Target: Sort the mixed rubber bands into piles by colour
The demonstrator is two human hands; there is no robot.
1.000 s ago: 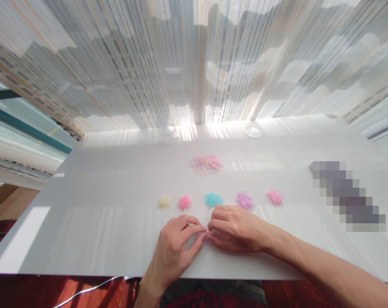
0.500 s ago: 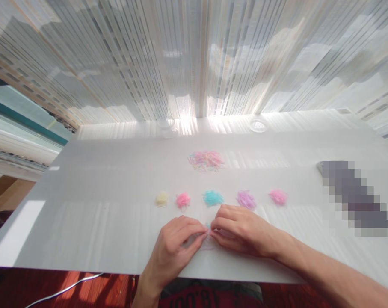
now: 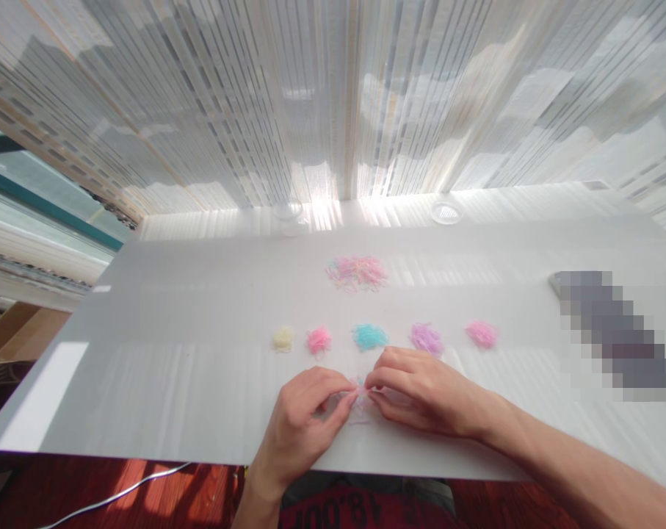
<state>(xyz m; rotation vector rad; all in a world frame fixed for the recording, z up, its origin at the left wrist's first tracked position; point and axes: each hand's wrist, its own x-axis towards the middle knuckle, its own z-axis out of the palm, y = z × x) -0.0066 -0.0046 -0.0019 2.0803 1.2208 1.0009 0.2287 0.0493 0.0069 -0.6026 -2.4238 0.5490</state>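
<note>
My left hand (image 3: pixel 310 411) and my right hand (image 3: pixel 421 389) face each other near the table's front edge, thumb and forefinger of each pinched together. Between their fingertips is a small mixed clump of thin pastel elastic bands (image 3: pixel 360 404), pink, lilac and blue; single bands are too small to make out. Just beyond lies a row of sorted piles: yellow bands (image 3: pixel 283 339), hot pink bands (image 3: pixel 319 339), turquoise bands (image 3: pixel 370 336), purple bands (image 3: pixel 426 338) and light pink bands (image 3: pixel 482 334). Farther back is a larger mixed pile of bands (image 3: pixel 357 272).
The white table (image 3: pixel 172 308) reaches back to a striped sheer curtain (image 3: pixel 288 95). Near the curtain stand a clear container (image 3: pixel 288 213) and a clear round lid (image 3: pixel 446 213). A blurred-out dark object (image 3: pixel 613 327) lies at the right. A white cable (image 3: pixel 123 496) crosses the floor.
My fingertips have drawn slightly apart, leaving more of the small mixed clump in sight. The view has shifted a little; the piles stay as they were.
</note>
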